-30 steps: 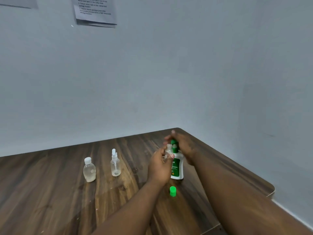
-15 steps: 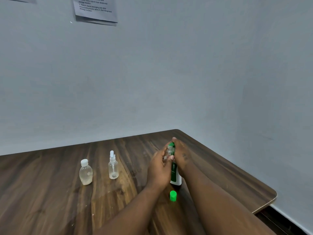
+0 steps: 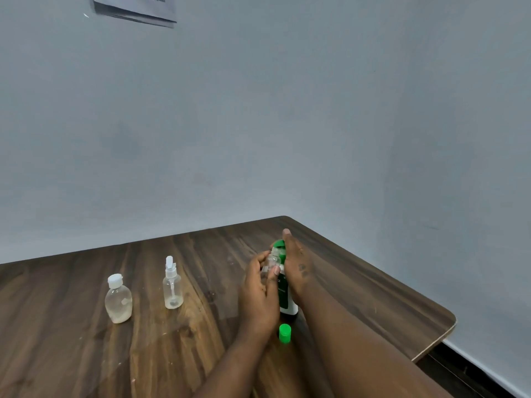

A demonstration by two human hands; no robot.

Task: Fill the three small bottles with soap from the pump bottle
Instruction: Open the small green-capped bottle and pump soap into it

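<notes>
Small bottle is clamped in left hand fingers under pump bottle spout, to be kept aligned; right hand finger curl hidden.

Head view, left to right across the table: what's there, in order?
In order: white-capped bottle, spray bottle, left hand holding the small clear bottle, right hand; pump bottle and green cap overlap them.

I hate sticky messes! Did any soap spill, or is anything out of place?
No spill shows on the table. Only the green cap stands loose by the pump bottle, on no bottle; the left hand holds a small bottle. The flip-cap bottle and spray bottle stand upright, tops on.
</notes>
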